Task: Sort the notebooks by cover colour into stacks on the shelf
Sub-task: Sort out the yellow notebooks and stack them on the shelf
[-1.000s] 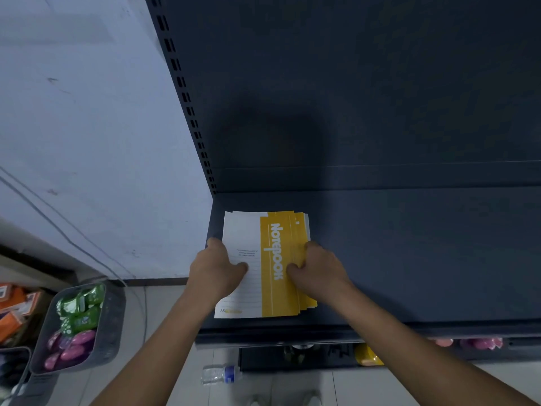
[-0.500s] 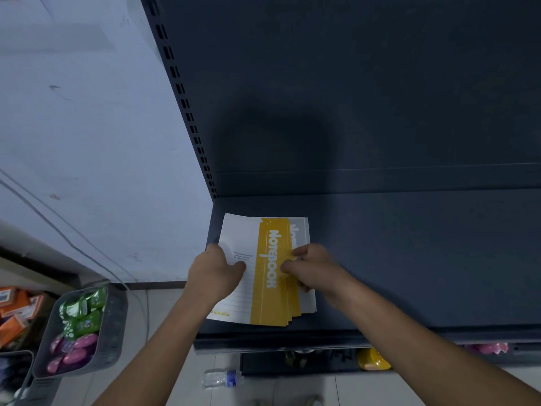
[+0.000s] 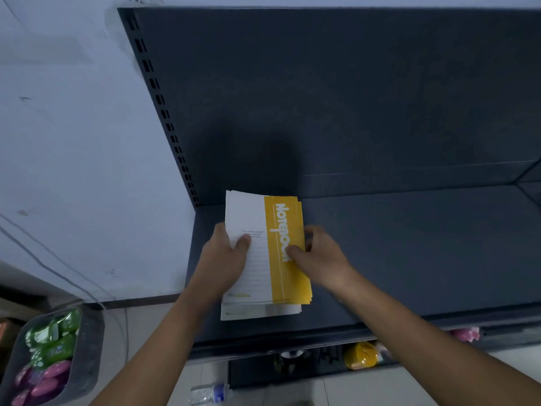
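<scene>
From the head camera I see the stack of notebooks (image 3: 288, 224) at the left end of the shelf (image 3: 409, 259), near its front edge. The top cover is white with a yellow band. My left hand (image 3: 225, 259) grips the stack's left edge, thumb on the white part. My right hand (image 3: 319, 259) pinches the right edge, thumb on the yellow band. The lowest notebook juts out towards the front. Down on the left stands a bin (image 3: 87, 347) of packets.
</scene>
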`<state>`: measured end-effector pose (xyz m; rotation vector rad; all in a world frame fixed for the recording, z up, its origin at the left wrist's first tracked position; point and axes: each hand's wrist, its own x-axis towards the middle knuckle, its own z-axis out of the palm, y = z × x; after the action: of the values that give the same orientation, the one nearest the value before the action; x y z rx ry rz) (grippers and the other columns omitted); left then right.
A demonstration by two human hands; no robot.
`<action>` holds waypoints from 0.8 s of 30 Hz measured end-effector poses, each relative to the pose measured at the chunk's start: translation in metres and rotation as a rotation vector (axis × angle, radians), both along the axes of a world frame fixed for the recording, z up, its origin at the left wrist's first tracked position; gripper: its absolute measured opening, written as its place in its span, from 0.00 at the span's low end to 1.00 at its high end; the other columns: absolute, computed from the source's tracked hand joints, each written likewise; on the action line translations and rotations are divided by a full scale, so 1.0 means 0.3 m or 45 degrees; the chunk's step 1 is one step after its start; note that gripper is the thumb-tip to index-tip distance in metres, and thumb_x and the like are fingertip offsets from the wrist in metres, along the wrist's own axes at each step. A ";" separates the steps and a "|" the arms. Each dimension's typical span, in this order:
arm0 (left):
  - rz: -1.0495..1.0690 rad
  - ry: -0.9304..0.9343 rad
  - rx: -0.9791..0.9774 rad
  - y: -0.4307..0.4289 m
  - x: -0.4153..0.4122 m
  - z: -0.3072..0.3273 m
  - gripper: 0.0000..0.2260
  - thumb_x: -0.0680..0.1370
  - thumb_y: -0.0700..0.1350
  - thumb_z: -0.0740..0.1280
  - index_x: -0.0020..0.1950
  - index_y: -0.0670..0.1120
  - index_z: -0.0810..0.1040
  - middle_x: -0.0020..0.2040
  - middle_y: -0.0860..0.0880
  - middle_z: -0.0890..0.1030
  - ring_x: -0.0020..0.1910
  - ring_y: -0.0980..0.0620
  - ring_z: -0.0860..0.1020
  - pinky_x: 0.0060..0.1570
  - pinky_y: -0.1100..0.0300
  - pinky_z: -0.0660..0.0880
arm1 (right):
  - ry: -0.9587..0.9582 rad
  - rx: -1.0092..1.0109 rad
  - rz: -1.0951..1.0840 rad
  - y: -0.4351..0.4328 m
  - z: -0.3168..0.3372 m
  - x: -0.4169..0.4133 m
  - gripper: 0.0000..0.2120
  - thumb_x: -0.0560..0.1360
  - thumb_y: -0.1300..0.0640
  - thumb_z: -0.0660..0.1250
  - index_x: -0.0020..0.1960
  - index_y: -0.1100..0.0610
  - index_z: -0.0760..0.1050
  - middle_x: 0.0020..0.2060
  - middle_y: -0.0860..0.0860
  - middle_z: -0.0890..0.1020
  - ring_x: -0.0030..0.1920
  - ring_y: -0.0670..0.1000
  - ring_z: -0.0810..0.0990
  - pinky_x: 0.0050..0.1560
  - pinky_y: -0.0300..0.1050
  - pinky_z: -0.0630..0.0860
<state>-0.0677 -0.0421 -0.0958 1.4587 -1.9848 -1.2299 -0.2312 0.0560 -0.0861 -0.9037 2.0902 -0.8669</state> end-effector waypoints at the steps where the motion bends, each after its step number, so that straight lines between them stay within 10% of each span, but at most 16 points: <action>1: -0.042 -0.077 -0.081 0.014 -0.025 0.002 0.14 0.83 0.50 0.62 0.66 0.46 0.69 0.56 0.54 0.75 0.48 0.57 0.74 0.42 0.61 0.70 | 0.044 0.003 -0.023 0.021 0.011 -0.015 0.19 0.77 0.52 0.68 0.66 0.53 0.69 0.47 0.43 0.78 0.47 0.44 0.79 0.44 0.43 0.77; 15: -0.485 -0.225 -0.581 0.336 -0.541 0.081 0.19 0.80 0.52 0.62 0.69 0.46 0.70 0.59 0.46 0.76 0.56 0.46 0.76 0.55 0.51 0.72 | 0.408 0.108 -0.400 0.475 0.112 -0.384 0.27 0.77 0.45 0.68 0.69 0.58 0.64 0.57 0.54 0.78 0.55 0.57 0.78 0.46 0.47 0.73; 24: -0.657 -0.262 -0.623 0.695 -1.020 0.080 0.15 0.80 0.53 0.61 0.63 0.49 0.70 0.54 0.48 0.75 0.50 0.49 0.74 0.46 0.54 0.69 | 0.502 0.175 -0.483 0.869 0.102 -0.813 0.18 0.77 0.48 0.66 0.60 0.57 0.68 0.49 0.54 0.79 0.47 0.57 0.79 0.42 0.50 0.76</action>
<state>-0.3737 0.1664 -0.0716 0.8876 -2.6689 -0.6885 -0.4750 0.3167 -0.0556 -0.6520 2.6876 -0.7618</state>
